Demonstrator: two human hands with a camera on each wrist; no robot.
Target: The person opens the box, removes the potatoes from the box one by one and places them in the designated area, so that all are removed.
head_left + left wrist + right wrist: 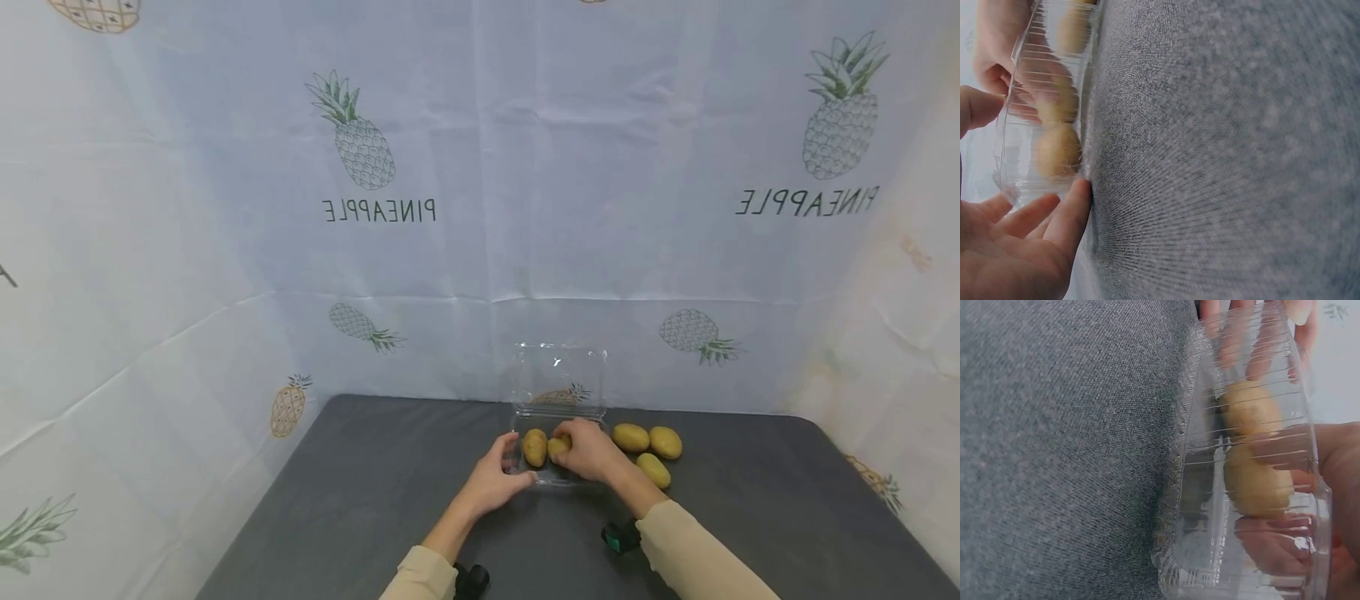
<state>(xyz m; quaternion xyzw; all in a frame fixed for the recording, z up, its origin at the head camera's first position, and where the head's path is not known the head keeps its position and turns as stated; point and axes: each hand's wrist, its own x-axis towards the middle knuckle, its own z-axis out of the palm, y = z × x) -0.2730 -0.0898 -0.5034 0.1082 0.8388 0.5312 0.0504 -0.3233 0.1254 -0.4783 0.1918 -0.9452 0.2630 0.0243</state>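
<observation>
A clear plastic clamshell container (558,481) lies on the table with its lid (558,375) raised at the back. Inside, towards the left, sits a yellow-brown potato (535,447). My right hand (588,450) reaches into the container and grips a second potato (558,448) beside the first; the right wrist view shows the two touching through the ribbed wall. At the container's left end, my left hand (495,479) holds it, thumb near the front rim and fingers along the side, as seen in the left wrist view.
Three more potatoes (632,437) lie just right of the container on the dark grey table (405,467). Behind the table hangs a pale curtain (450,267) printed with pineapples. Dark wrist devices (619,537) show below both forearms.
</observation>
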